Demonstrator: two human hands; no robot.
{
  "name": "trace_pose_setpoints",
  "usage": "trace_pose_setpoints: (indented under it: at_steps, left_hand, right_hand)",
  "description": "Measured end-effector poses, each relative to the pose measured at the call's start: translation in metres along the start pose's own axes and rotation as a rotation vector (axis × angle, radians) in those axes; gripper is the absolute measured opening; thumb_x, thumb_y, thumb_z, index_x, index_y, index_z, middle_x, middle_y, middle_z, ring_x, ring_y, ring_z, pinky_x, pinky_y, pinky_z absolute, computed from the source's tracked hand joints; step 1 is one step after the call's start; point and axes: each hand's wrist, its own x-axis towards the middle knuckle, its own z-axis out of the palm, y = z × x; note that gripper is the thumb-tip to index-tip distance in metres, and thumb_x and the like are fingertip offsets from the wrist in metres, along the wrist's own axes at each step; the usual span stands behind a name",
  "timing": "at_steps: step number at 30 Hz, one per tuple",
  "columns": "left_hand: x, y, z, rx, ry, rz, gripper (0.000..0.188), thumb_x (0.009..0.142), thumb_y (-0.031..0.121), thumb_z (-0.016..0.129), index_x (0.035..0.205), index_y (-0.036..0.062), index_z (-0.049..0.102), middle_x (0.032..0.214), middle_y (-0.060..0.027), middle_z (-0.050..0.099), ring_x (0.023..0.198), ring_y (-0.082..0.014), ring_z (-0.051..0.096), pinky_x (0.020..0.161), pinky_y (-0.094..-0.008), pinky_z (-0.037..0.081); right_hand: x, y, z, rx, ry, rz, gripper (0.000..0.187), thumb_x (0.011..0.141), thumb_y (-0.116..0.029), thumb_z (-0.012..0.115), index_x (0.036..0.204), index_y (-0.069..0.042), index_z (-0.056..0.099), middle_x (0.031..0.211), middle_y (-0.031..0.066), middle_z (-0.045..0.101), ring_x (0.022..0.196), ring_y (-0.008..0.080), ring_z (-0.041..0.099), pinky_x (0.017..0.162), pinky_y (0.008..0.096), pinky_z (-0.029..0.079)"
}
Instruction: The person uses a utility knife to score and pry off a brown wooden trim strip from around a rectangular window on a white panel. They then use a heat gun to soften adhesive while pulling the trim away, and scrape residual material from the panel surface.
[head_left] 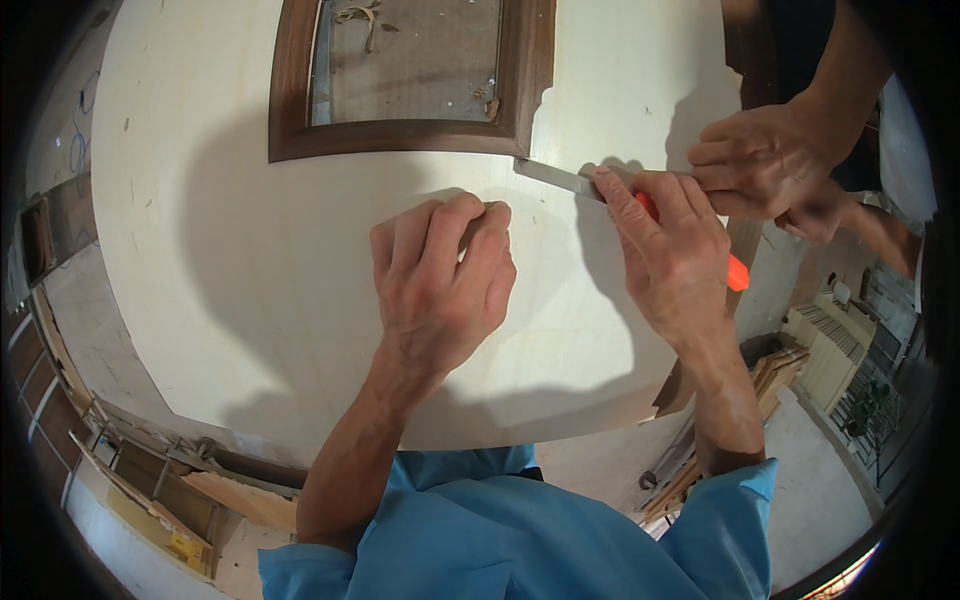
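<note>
A large pale board (250, 300) lies before me, with a brown wooden frame (400, 138) set around a rectangular opening. My right hand (675, 245) grips a utility knife by its orange handle (738, 273). Its long grey blade (558, 177) reaches left, and the tip meets the frame's near right corner. Over the board, left of the blade, my left hand (440, 275) is closed, thumb and fingers curled together. Whatever its fingertips may pinch is hidden.
At the right edge, another person's hands (765, 165) are close beside my right hand. Wooden pieces and boards (780, 370) stand low on the right. More boards (240, 500) and a rack lie at lower left. Through the frame's opening, debris (365, 20) shows.
</note>
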Motion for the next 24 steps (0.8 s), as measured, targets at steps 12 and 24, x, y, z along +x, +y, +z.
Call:
trace_pose_setpoints:
  at_steps: [12, 24]
  left_hand:
    - [0.003, -0.001, -0.001, -0.069, 0.043, -0.048, 0.027, 0.079, -0.001, 0.075, 0.105, 0.0051, 0.077, 0.104, -0.0046, 0.068, 0.096, -0.0233, 0.061, 0.088, -0.0376, 0.045]
    - [0.001, -0.001, 0.002, 0.134, 0.039, -0.088, 0.037, 0.086, 0.007, 0.071, 0.123, 0.0043, 0.072, 0.133, -0.0109, 0.063, 0.121, -0.0289, 0.058, 0.101, -0.0463, 0.041]
  right_hand:
    - [0.004, 0.001, -0.009, 0.348, -0.034, 0.141, 0.039, 0.086, 0.002, 0.072, 0.123, -0.009, 0.076, 0.095, 0.0109, 0.065, 0.082, 0.0249, 0.064, 0.066, 0.0361, 0.053]
    - [-0.023, -0.02, -0.02, 0.534, -0.011, 0.41, 0.026, 0.094, 0.004, 0.064, 0.119, 0.0, 0.071, 0.084, 0.0137, 0.065, 0.067, 0.0218, 0.062, 0.063, 0.0322, 0.052]
